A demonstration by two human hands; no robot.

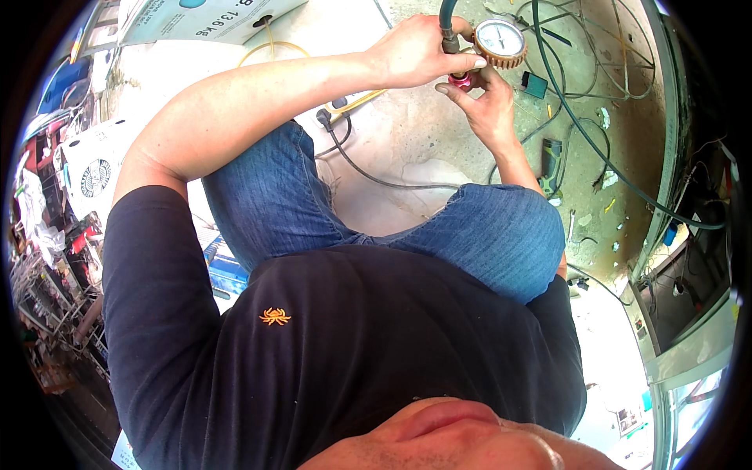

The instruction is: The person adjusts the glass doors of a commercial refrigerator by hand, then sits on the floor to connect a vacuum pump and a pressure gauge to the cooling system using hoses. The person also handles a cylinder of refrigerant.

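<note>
A pressure gauge (pixel 500 41) with a round white dial and a brass-coloured ribbed rim is up at the top, beyond my knees. My left hand (pixel 419 53) closes around the metal hose fitting (pixel 450 41) beside it, where a dark green hose (pixel 447 14) comes down from above. Just below, a small red knob-like part (pixel 460 80) sits between the fingers of my right hand (pixel 492 106), thumb and fingers bent around it. My left thumb lies across just above that red part. The joint between gauge, fitting and red part is partly hidden by my fingers.
A white carton (pixel 204 23) stands at the upper left, with a thin yellow hose (pixel 360 102) near it. A black plug (pixel 324 117) trails a cord before my knees. To the right lie a green-handled tool (pixel 551 164), a wrench (pixel 573 223) and tangled cables. A metal frame (pixel 654 227) borders the right.
</note>
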